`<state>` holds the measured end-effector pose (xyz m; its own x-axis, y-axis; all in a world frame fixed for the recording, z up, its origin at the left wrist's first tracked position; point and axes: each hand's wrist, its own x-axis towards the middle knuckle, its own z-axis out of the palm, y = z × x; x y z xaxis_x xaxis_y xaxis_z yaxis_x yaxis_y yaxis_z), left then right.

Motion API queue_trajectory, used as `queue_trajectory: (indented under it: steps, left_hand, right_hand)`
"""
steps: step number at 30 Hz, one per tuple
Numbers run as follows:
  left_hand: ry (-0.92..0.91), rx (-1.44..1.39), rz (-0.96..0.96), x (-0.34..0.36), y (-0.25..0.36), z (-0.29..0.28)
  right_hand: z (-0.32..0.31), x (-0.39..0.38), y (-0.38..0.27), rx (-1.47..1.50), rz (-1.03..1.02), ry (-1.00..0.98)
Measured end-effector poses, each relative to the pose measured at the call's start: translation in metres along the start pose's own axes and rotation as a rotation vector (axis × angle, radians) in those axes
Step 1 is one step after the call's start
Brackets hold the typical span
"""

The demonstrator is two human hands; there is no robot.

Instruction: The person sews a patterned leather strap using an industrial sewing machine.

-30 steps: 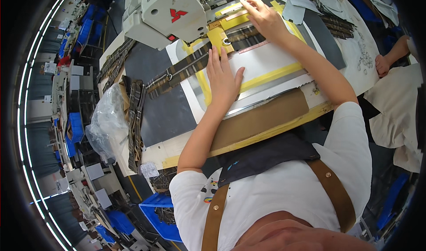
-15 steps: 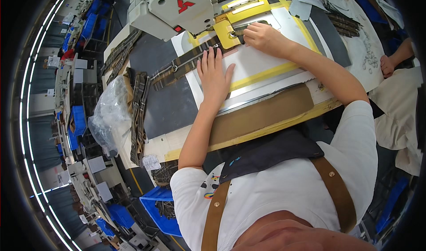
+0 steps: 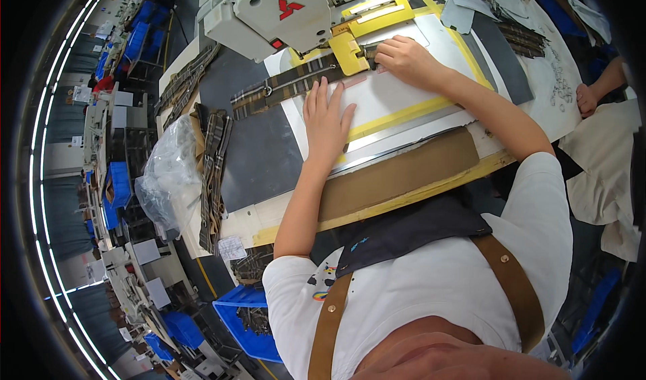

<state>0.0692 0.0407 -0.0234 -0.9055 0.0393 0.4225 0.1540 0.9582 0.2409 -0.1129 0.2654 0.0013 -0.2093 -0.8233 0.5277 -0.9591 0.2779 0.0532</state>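
Note:
A brown-and-black plaid fabric strap [image 3: 289, 84] with a metal ring runs slantwise across the sewing table and under the yellow clamp plate [image 3: 348, 54] of a sewing machine [image 3: 282, 17]. My left hand [image 3: 327, 124] lies flat on the white sheet, fingers spread, its fingertips at the strap's near edge left of the clamp. Beyond the clamp on the right, my right hand [image 3: 412, 64] has its fingers curled over the strap's other end. Those fingers hide the tip of that end.
More plaid straps [image 3: 214, 171] hang over the table's left side beside a clear plastic bag [image 3: 168, 171]. A blue bin [image 3: 245, 319] stands below left. Another plaid bundle [image 3: 525, 38] lies far right, and another person's hand [image 3: 587, 99] shows at the right edge.
The strap's left part now lies straighter, its layers drawn together in one band. My left hand's fingertips have slid slightly toward me, while my right hand stays at the strap's right end.

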Motion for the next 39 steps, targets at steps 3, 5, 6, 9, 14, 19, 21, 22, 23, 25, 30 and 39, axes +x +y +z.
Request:
queue_trajectory:
  steps: [3, 5, 6, 9, 14, 19, 21, 22, 23, 25, 30, 39]
  left_hand:
    - [0.018, -0.128, -0.015, 0.005, 0.017, -0.006]
    - [0.014, -0.119, 0.001, 0.007, 0.022, -0.008]
    - [0.006, -0.112, 0.022, 0.007, 0.022, -0.008]
    - [0.003, -0.044, -0.014, 0.001, 0.023, -0.011]
    - [-0.062, -0.335, -0.193, -0.032, 0.039, -0.026]
    - [-0.070, -1.805, -0.932, -0.047, 0.084, -0.060]
    - [-0.069, -1.873, -0.865, -0.048, 0.081, -0.045]
    - [-0.070, -2.021, -0.928, -0.049, 0.077, -0.036]
    - [-0.068, -2.168, -0.990, -0.049, 0.075, -0.030]
    - [-0.013, -2.180, -1.042, -0.052, 0.078, -0.023]
    - [0.066, -2.218, -0.944, -0.060, 0.082, -0.012]
    - [0.123, -2.233, -0.894, -0.058, 0.108, -0.015]
  right_hand:
    - [0.002, -0.005, -0.004, -0.022, -0.047, 0.062]
    - [-0.005, -0.006, -0.010, -0.027, -0.102, 0.054]
    - [-0.009, -0.008, -0.015, -0.033, -0.151, 0.047]
    - [-0.021, -0.007, -0.041, 0.018, -0.217, -0.036]
    - [-0.038, -0.018, -0.078, 0.072, -0.204, -0.020]
    - [-0.047, -0.033, -0.100, 0.147, -0.189, -0.034]
    - [-0.053, -0.039, -0.110, 0.187, -0.212, -0.020]
    - [-0.058, -0.044, -0.113, 0.197, -0.211, -0.025]
    - [-0.062, -0.049, -0.112, 0.231, -0.172, -0.022]
    - [-0.074, -0.059, -0.113, 0.264, -0.130, -0.024]
    - [-0.089, -0.098, -0.121, 0.534, 0.628, 0.245]
    - [-0.098, -0.106, -0.140, 1.329, 1.230, 0.202]
